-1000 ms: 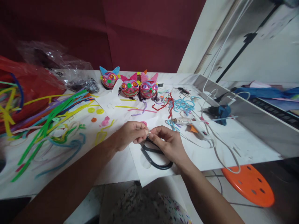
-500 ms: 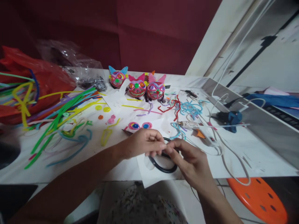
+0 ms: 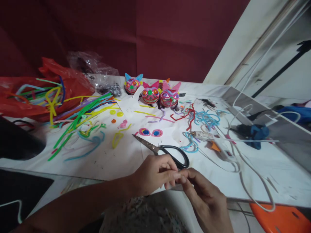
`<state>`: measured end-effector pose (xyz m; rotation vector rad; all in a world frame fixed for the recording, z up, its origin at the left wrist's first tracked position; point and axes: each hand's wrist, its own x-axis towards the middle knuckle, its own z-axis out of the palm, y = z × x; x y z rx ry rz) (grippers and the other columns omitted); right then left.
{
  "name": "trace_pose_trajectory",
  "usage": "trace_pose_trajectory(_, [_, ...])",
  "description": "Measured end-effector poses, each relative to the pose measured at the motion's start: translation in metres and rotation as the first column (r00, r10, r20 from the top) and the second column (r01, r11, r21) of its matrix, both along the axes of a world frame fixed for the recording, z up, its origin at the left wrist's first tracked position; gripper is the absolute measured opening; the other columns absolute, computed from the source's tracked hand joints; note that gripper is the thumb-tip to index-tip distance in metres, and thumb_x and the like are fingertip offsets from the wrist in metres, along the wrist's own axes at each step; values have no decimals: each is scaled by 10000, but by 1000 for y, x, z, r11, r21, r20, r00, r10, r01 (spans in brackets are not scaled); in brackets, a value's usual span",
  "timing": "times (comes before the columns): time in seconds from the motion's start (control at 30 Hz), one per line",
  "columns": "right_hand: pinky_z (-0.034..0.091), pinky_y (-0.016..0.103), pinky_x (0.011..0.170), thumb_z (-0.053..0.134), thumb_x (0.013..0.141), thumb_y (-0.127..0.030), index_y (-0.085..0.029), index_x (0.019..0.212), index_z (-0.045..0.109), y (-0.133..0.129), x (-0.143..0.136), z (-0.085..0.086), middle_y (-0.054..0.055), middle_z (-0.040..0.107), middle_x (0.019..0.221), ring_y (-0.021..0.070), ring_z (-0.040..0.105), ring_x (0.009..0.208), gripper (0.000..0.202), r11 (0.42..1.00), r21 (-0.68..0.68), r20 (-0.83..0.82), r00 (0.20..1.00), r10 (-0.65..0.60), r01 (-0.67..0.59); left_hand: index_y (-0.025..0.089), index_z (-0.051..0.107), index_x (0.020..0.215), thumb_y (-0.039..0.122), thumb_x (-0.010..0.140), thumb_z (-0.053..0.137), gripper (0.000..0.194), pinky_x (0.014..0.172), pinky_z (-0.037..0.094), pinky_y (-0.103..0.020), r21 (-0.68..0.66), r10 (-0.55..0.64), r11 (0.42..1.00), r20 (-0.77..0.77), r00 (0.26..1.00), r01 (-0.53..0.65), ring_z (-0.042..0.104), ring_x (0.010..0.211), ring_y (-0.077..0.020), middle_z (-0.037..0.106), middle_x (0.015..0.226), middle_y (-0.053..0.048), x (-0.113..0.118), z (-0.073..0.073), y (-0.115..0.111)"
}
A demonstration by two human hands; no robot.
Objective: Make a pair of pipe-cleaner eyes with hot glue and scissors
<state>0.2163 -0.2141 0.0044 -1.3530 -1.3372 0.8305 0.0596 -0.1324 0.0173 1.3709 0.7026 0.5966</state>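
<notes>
My left hand (image 3: 157,174) and my right hand (image 3: 201,191) meet at the table's front edge, thumbs and fingertips pinched together. Whatever sits between the fingertips is too small to make out. Just beyond them lie scissors (image 3: 155,148) with black handles, the near handle partly covered by my left hand. A pair of pink-rimmed eyes with blue centres (image 3: 151,132) rests on white paper behind the blades. To the right is a white hot glue gun (image 3: 204,136), beside blue pipe cleaner scraps (image 3: 206,119).
Several colourful animal heads with ears (image 3: 150,95) stand at the back. Green pipe cleaners (image 3: 77,123) and a red plastic bag (image 3: 73,81) fill the left side. A white cable (image 3: 245,184) loops at right, above an orange stool (image 3: 277,218).
My view has shifted, so the table contents sit further right. My joined hands have come back toward the table's front edge, uncovering more of the scissors. The fingers stay pinched.
</notes>
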Motion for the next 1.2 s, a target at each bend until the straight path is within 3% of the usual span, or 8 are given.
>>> trace_pose_trajectory(0.27, [517, 218, 532, 571, 961, -429, -262, 1001, 735, -7, -18, -5, 50, 704, 907, 176, 640, 696, 238, 1000, 4, -64, 998, -17, 17, 191, 667, 789, 373, 856, 654, 195, 512, 423, -222, 281, 238, 937, -81, 968, -207, 562, 517, -114, 660, 613, 3, -5, -14, -17])
trace_pose_trajectory(0.47, [562, 300, 899, 566, 970, -400, -267, 1108, 715, -6, -20, -2, 82, 701, 1115, 226, 665, 1033, 243, 994, 6, -221, 969, 109, -110, 273, 751, 895, 313, 924, 588, 171, 690, 519, -317, 697, 427, 681, -128, 895, -225, 686, 703, -199, 765, 783, -47, -15, -17, -20])
trace_pose_trajectory(0.63, [541, 328, 910, 603, 944, -399, -267, 1124, 713, -5, -18, -8, 77, 699, 1074, 226, 661, 1023, 248, 976, -31, -467, 866, 177, -216, 315, 773, 977, 242, 912, 585, 212, 765, 539, -390, 899, 438, 432, -137, 888, -74, 717, 827, -256, 789, 949, -78, -28, -21, -23])
trace_pose_trajectory(0.8, [546, 323, 861, 665, 896, -408, -294, 1181, 732, -9, -23, -7, 76, 692, 1049, 229, 659, 992, 314, 978, 24, -535, 823, 189, -209, 271, 734, 857, 183, 871, 614, 149, 733, 543, -348, 917, 530, 338, -1, 848, -210, 698, 745, -223, 763, 809, -56, -22, -10, -28])
trace_pose_trajectory(0.9, [560, 303, 795, 696, 873, -397, -296, 1193, 734, -10, -21, -6, 79, 703, 1063, 220, 665, 953, 338, 987, 19, -520, 842, 147, -160, 236, 656, 771, 207, 871, 605, 116, 632, 494, -284, 834, 579, 435, 30, 815, -340, 616, 636, -169, 684, 702, -30, -13, 3, -27])
trace_pose_trajectory(1.03, [576, 301, 776, 689, 887, -367, -258, 1193, 725, -2, -16, -3, 85, 729, 1026, 212, 696, 921, 327, 996, -9, -461, 885, 71, -84, 210, 544, 701, 372, 890, 589, 253, 571, 433, -254, 513, 543, 724, -13, 840, -460, 509, 551, -129, 563, 596, 10, -5, 15, -15])
trace_pose_trajectory(1.1, [577, 312, 775, 687, 885, -350, -232, 1147, 738, 8, -15, 0, 78, 737, 956, 204, 699, 867, 293, 999, 41, -402, 915, 26, -10, 203, 532, 734, 463, 872, 606, 304, 534, 405, -243, 332, 471, 834, -12, 882, -441, 478, 514, -116, 562, 556, 24, -2, 17, -8])
trace_pose_trajectory(1.2, [569, 313, 773, 686, 875, -295, -231, 1086, 755, 25, -13, 6, 56, 731, 908, 191, 688, 846, 231, 978, 188, -298, 954, -26, 85, 184, 567, 779, 529, 828, 649, 358, 491, 377, -229, 174, 376, 914, -33, 926, -365, 478, 491, -106, 600, 557, 18, 2, 17, -1])
